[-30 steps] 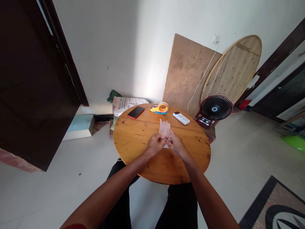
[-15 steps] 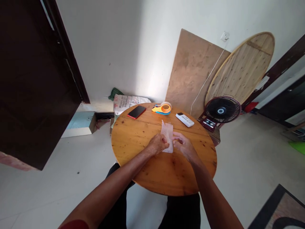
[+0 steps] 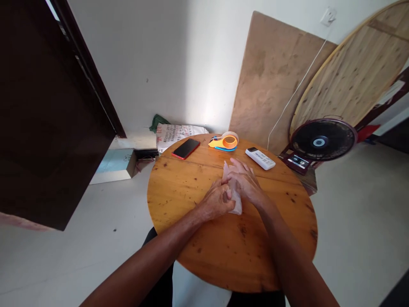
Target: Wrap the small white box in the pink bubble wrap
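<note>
Head view shows me the left hand [image 3: 219, 201] curled narrow at the plastic wrap [image 3: 237, 206] on the bench [image 3: 179, 183], grip unclear, and the right hand [image 3: 247, 183] loosely spread over it, handling seemingly unfinished, far end uneven.

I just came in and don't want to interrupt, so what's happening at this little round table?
Someone's bare hands are working on a crumpled, translucent plastic wrap on the wooden table. The left hand is at its near left side, and the right hand lies over its upper part. Beyond them sit a phone, an orange tape dispenser and a white device.
</note>
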A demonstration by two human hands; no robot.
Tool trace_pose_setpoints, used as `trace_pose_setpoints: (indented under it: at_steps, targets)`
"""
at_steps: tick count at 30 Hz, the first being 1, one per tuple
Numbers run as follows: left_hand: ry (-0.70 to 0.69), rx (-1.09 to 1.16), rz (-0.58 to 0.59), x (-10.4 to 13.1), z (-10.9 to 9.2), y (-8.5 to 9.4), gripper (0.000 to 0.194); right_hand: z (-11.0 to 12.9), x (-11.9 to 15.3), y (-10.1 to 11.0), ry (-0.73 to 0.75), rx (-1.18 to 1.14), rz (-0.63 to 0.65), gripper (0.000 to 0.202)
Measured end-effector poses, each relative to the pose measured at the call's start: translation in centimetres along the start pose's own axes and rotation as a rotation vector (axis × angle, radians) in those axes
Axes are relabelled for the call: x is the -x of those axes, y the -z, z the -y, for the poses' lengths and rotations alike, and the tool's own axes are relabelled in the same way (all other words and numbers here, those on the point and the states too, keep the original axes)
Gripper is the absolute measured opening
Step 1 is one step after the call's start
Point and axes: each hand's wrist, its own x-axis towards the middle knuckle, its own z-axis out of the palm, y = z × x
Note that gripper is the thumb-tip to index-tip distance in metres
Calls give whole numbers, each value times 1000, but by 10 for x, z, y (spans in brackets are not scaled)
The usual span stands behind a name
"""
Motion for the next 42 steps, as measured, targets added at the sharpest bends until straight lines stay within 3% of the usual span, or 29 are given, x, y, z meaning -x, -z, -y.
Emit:
trace_pose_setpoints:
  at_steps: [7, 13, 18, 21, 23, 27, 31, 38, 42]
  targets:
    - [7, 46, 40, -2, -2, -1, 15, 0, 8, 8, -68, 150, -207, 32]
    - [-5, 17, 40, -3, 0, -3, 13, -14, 13, -8, -71, 19, -153, 54]
    - [-94, -99, -58, 0, -4, -3, 19, -19, 13, -26, -122, -97, -80, 52]
    - [-157, -191, -90, 2, -4, -2, 38, -17, 12, -31, -167, -132, -111, 54]
    - [-186, -238, -65, 3, -3, -1, 37, -18, 11, -34, -208, -163, -148, 51]
    - [-201, -246, -28, 3, -2, 1, 32, -28, 8, -39, -428, -284, -224, 47]
    - [-197, -232, -28, 2, -3, 0, 31, -40, 5, -41, -659, -378, -200, 51]
    - [-226, -266, -46, 3, -2, 0, 32, -39, -4, -50, -615, -478, -144, 27]
    - [-221, -358, -10, 4, -6, 3, 32, -31, -6, -46, -659, -405, -115, 19]
